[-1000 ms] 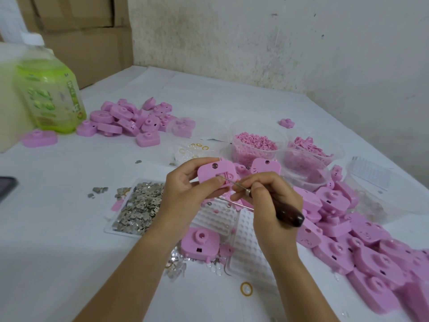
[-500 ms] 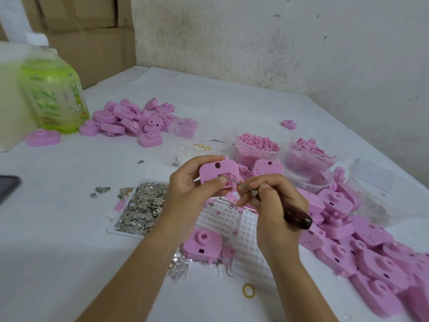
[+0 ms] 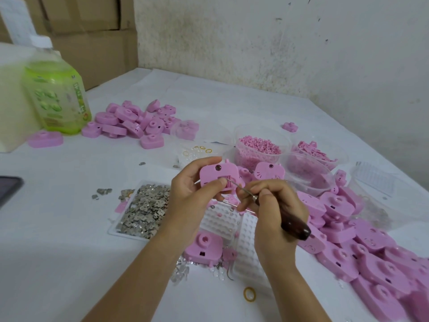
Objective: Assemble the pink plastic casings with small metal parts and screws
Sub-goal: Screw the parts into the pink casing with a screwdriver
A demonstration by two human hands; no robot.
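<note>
The left hand [image 3: 192, 196] grips a pink casing [image 3: 218, 180] upright above the middle of the desk [image 3: 69, 228], thumb pressed on its face beside a small square recess. The right hand [image 3: 271, 205] is curled round a dark-handled tool [image 3: 293, 225], whose thin metal shaft reaches into that recess. I'd say this is the seating step, with a small part being worked home, though what sits at the tip is too small to tell. The next move calls for a steady tip and a firm hold, then a fresh piece from the tray of metal parts [image 3: 144, 205] near left.
</note>
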